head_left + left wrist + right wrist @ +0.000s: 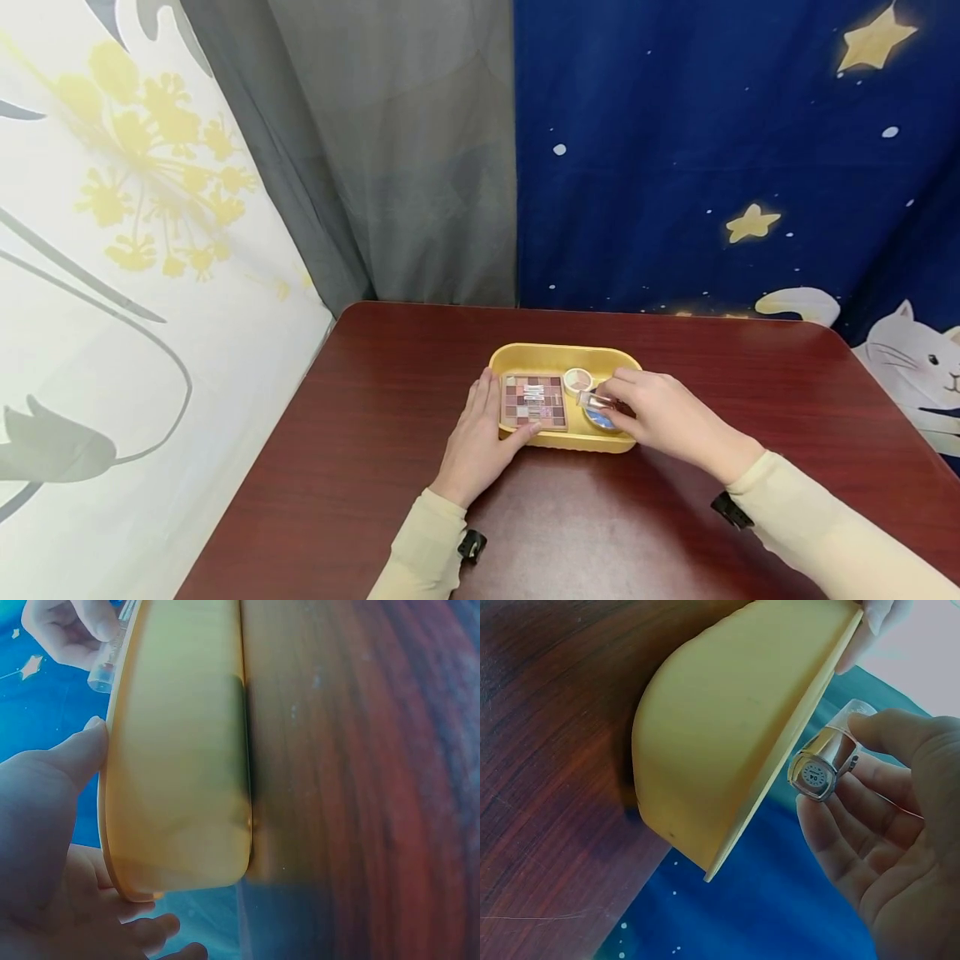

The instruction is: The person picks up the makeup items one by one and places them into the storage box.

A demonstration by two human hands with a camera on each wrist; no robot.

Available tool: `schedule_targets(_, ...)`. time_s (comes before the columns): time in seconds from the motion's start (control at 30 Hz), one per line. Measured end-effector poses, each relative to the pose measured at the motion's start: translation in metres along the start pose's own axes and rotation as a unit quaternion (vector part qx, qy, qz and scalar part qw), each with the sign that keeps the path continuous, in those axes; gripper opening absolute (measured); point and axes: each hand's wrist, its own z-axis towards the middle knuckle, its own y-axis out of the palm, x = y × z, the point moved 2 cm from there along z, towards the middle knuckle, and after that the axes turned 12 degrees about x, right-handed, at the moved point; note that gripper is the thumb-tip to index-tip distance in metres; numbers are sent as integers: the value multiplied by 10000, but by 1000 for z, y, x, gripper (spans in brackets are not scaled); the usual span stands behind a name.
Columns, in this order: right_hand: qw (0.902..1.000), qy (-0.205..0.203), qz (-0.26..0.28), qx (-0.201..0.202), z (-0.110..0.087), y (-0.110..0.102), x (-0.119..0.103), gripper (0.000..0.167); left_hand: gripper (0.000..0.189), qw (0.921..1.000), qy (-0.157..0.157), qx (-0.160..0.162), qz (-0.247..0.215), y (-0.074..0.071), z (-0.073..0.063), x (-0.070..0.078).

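Observation:
A yellow tray (517,356) stands on the table with an eyeshadow palette (534,402) lying in its left part. My left hand (478,442) holds the tray's left end, fingers along the side and thumb over the front rim. In my right hand (900,795) is a lipstick tube (832,754) with a clear casing and a round label on its base, pinched between thumb and fingers. That hand is over the tray's right part. Below it sits a round item with a blue top (602,419), partly hidden. A small round three-tone compact (577,381) lies beside the palette.
The dark red wooden table (405,375) reaches back to a grey curtain (427,167) and a blue star-patterned curtain (637,167). A white patterned sheet (187,350) hangs along the table's left side.

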Motion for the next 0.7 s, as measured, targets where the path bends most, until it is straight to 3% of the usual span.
schedule_targets(0.3, 9995, 158, 122, -246, 3, 6, 5, 13, 102, 10000, 27, 19, 53, 1, 1, -1)
schedule_targets(0.7, 9953, 387, -18, -885, 6, 16, 11, 13, 103, 10000, 17, -1, 51, 2, 1, -1)
